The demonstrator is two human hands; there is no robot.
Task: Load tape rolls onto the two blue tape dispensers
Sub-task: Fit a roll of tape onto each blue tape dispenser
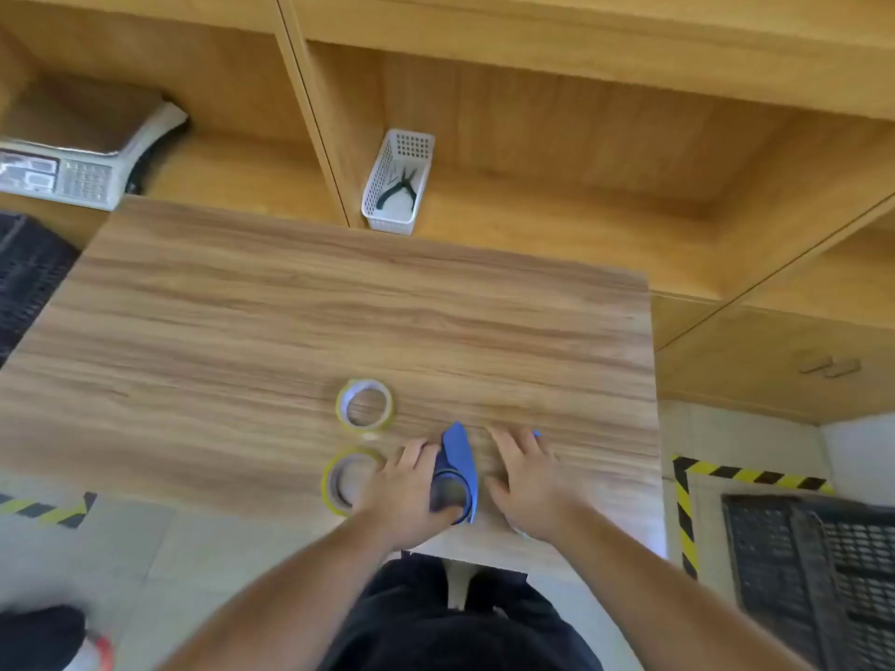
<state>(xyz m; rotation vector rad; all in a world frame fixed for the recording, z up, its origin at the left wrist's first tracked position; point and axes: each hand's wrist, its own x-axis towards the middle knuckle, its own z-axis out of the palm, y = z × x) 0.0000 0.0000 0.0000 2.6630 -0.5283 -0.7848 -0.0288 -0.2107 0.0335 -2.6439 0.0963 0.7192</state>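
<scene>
Two clear tape rolls with yellowish rims lie flat on the wooden table [242,331]: one roll [364,405] farther out, the other [346,481] near the front edge. A blue tape dispenser [457,469] stands at the front edge, and my left hand [411,486] is wrapped around its left side, right beside the near roll. My right hand [525,479] lies palm down over a second blue dispenser, of which only a small blue tip [536,433] shows past the fingers. Whether that hand grips it is hidden.
A white plastic basket [398,184] holding black pliers sits on the shelf behind the table. A scale with a keypad [72,171] stands on the left shelf. Black crates are at the left edge [24,273] and the lower right [813,573]. Yellow-black tape marks the floor.
</scene>
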